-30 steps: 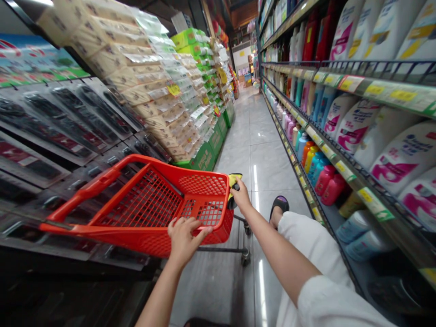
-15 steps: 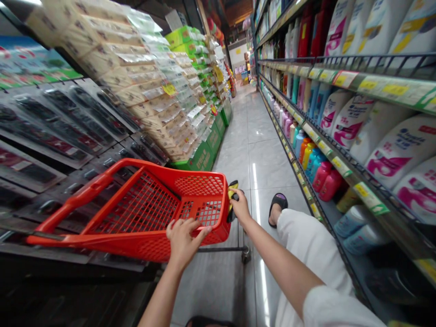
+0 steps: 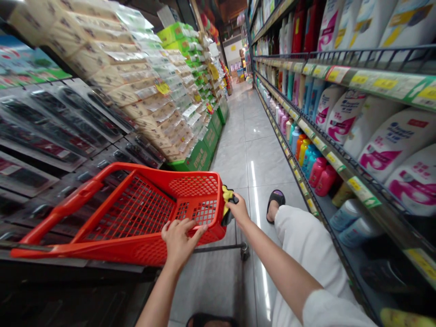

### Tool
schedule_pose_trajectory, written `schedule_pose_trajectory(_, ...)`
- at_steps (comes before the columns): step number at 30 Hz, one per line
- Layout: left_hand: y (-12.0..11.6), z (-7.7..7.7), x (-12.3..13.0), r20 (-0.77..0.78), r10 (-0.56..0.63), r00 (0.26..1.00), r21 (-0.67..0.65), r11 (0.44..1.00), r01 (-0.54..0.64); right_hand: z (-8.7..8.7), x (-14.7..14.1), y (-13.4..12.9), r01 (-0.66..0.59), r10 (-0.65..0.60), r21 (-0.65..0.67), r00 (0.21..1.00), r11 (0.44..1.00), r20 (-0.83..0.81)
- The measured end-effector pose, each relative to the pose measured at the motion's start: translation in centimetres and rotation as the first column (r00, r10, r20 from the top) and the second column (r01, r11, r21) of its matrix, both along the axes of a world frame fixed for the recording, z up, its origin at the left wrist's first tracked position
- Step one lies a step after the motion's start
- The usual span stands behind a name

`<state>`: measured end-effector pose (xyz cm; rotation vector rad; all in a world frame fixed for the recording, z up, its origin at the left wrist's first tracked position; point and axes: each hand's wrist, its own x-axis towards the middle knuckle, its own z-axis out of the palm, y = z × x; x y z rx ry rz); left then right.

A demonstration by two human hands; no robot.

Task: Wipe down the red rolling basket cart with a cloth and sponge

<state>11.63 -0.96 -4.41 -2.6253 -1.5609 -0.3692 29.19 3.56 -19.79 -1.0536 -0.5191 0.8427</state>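
Note:
A red plastic shopping cart (image 3: 143, 218) with a mesh basket stands before me, its handle (image 3: 73, 200) pointing left. I see nothing inside the basket. My left hand (image 3: 180, 237) lies over the near rim, fingers hooked across the edge and the thumb stretched to the right. At the basket's right end is a yellow-and-black piece (image 3: 227, 198), whose exact kind I cannot make out. My right hand (image 3: 240, 210) pinches it between thumb and fingers from the right, so part of it is hidden.
Shelves of shampoo bottles (image 3: 384, 141) run along the right. Packaged goods on green bases (image 3: 200, 154) are stacked at the left, beyond a rack of dark blister packs (image 3: 64, 113). A grey tiled aisle (image 3: 235, 136) leads ahead. My sandalled foot (image 3: 274, 205) is beside the cart.
The cart and both hands have shifted slightly left in view, the handle end dropping a little. The yellow-and-black piece shows more of its yellow face. Both hands keep their places on the cart.

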Motion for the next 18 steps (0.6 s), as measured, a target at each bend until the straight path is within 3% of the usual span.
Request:
schedule_pose_trajectory(3, -0.6, 0.2, -0.2, -0.008, -0.012, 1.0, -0.01, 1.0, 0.012, 2.4, 1.9, 2.5, 0.023, -0.026, 0.089, 0.999, 0.996, 0.035)
schedule_pose_trajectory(5, -0.9, 0.2, -0.3, -0.014, -0.024, 1.0, -0.016, 1.0, 0.024, 2.2, 2.6, 3.8, 0.034, -0.038, 0.048, 0.996, 0.998, 0.079)
schedule_pose_trajectory(7, -1.1, 0.2, -0.4, -0.015, -0.03, 0.999, -0.015, 0.999, 0.03, 0.9, 2.6, 4.2, 0.047, -0.043, -0.039, 0.996, 0.998, 0.084)
schedule_pose_trajectory(12, -0.7, 0.0, -0.3, -0.004, -0.019, 1.0, 0.001, 1.0, 0.019, -1.6, 0.8, 1.4, 0.046, -0.042, -0.085, 0.998, 0.995, 0.051)
schedule_pose_trajectory(15, -0.3, 0.1, -0.2, 0.01, -0.013, 1.0, -0.003, 1.0, 0.013, -1.1, 1.1, -0.9, -0.034, 0.034, -0.033, 0.999, 0.999, -0.012)
schedule_pose_trajectory(18, -0.1, 0.2, -0.2, 0.029, -0.009, 1.0, 0.0, 1.0, 0.009, 0.6, 2.7, -1.7, -0.066, 0.067, 0.013, 0.995, 0.998, -0.077)
